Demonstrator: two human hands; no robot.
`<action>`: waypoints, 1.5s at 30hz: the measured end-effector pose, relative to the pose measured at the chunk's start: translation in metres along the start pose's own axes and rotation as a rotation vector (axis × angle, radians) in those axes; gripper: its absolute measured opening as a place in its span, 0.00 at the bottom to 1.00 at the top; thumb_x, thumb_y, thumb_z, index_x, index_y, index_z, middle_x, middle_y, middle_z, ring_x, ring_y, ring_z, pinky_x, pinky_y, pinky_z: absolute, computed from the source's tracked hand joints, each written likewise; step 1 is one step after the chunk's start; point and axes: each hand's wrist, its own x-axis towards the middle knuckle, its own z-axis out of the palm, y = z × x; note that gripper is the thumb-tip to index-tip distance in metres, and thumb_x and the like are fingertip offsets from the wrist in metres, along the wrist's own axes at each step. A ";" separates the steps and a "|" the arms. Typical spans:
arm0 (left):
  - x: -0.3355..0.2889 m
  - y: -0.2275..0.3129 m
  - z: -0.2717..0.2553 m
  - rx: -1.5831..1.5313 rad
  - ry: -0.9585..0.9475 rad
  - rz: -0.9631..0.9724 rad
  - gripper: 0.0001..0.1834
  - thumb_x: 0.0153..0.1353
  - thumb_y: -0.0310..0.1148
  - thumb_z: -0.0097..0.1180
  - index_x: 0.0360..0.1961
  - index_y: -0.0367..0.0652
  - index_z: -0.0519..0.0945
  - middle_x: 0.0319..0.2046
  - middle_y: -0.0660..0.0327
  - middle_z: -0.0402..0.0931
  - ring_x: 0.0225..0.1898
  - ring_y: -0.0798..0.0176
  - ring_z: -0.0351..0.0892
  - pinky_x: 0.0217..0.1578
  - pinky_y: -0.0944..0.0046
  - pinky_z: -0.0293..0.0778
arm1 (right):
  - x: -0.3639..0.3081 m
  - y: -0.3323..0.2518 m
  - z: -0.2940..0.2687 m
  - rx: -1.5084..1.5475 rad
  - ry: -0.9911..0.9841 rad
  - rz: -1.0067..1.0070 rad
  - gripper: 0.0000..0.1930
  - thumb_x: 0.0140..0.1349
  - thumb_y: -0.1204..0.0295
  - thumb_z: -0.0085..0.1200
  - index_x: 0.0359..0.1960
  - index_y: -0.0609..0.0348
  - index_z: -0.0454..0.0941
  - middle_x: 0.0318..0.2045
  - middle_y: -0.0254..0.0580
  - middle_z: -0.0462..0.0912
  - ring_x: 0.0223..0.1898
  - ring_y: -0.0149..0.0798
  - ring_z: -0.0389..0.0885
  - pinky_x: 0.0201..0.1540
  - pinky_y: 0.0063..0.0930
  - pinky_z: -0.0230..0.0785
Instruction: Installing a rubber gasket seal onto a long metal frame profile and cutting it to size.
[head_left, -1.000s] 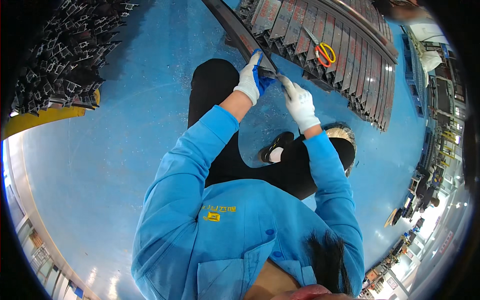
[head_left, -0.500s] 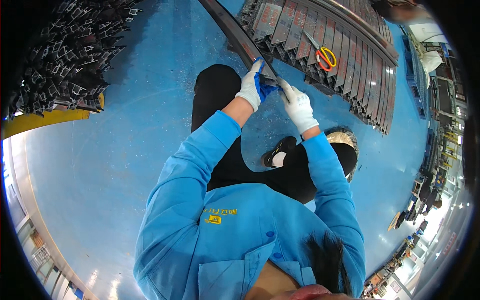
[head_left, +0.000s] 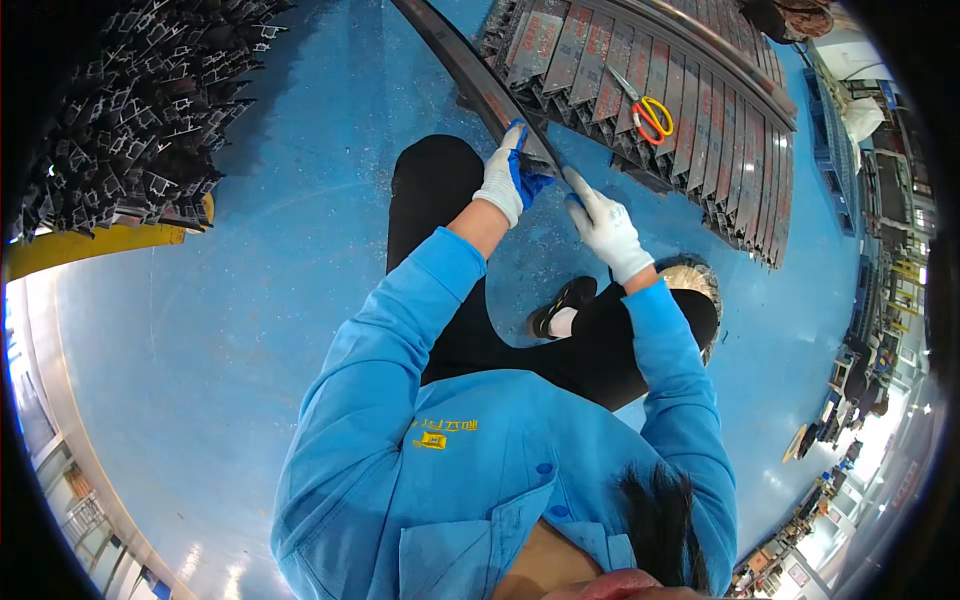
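A long dark profile bar [head_left: 470, 82] runs from the top edge down to my hands, its near end slightly raised toward me. My left hand [head_left: 506, 180], in a white glove with blue palm coating, is wrapped round the bar close to that end. At the bar's tip is my right hand [head_left: 608, 228], gloved in white; its forefinger reaches the bar's right edge and the other fingers are curled. What its fingers pinch, if anything, is too small to make out. Orange-and-yellow-handled scissors [head_left: 648, 115] lie on the stacked bars to the right of my hands.
Stacked dark profiles [head_left: 690, 150] with slanted ends fill the upper right. Another heap of profiles [head_left: 130, 120], cut ends toward me, rests above a yellow support [head_left: 100, 245] at the upper left. The blue floor [head_left: 240, 330] carries small chips. Blue racks [head_left: 830, 150] stand far right.
My right hand has shifted slightly right and down from the bar's end, its fingers changing position. My left hand keeps its hold, and the bar has barely moved.
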 end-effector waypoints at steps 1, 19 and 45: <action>0.000 -0.002 -0.002 -0.011 0.000 0.004 0.20 0.58 0.48 0.57 0.43 0.47 0.74 0.32 0.56 0.78 0.27 0.59 0.79 0.27 0.60 0.79 | -0.009 0.003 -0.008 0.010 -0.044 0.001 0.25 0.57 0.75 0.49 0.59 0.45 0.67 0.27 0.43 0.78 0.24 0.48 0.77 0.27 0.36 0.69; 0.022 -0.021 0.003 -0.132 -0.056 0.020 0.17 0.55 0.44 0.62 0.36 0.43 0.75 0.24 0.58 0.76 0.22 0.62 0.76 0.23 0.64 0.76 | -0.023 0.020 -0.011 -0.041 0.030 0.024 0.26 0.56 0.74 0.51 0.59 0.41 0.67 0.24 0.43 0.76 0.23 0.47 0.76 0.28 0.35 0.69; 0.016 -0.021 0.001 -0.146 -0.075 0.050 0.16 0.56 0.46 0.60 0.36 0.45 0.75 0.25 0.60 0.77 0.22 0.63 0.77 0.22 0.65 0.76 | -0.019 0.011 -0.008 -0.050 0.031 0.009 0.24 0.57 0.74 0.49 0.58 0.45 0.68 0.25 0.41 0.77 0.22 0.46 0.76 0.27 0.35 0.69</action>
